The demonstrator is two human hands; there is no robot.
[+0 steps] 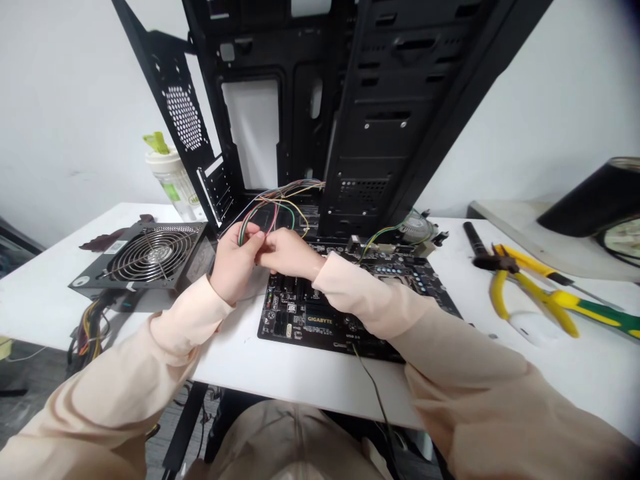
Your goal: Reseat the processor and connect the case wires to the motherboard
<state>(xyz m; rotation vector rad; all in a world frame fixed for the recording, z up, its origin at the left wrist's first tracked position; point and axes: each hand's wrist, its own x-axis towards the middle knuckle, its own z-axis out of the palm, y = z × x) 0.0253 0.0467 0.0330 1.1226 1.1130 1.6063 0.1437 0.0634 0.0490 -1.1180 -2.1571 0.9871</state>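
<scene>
Thin coloured cables [289,198] run out of the black computer case [385,143] into my hands. My left hand [236,257] is closed around a bunch of them, thumb and fingers pinching. Beside it and touching it, my right hand [289,252] pinches the cables too, its fingertips meeting the left ones; whatever ends they hold are hidden. Under my right hand and forearm lies a black Gigabyte motherboard [320,321], partly covered by the sleeve. A small fan with green and yellow wires [383,230] sits at the board's back edge.
A power supply [153,257] with a round fan grille stands at the left, its cables hanging over the table edge. Behind it is a clear bottle [173,180]. At the right lie yellow-handled cutters [533,293], a screwdriver [595,313] and a white mouse [530,328].
</scene>
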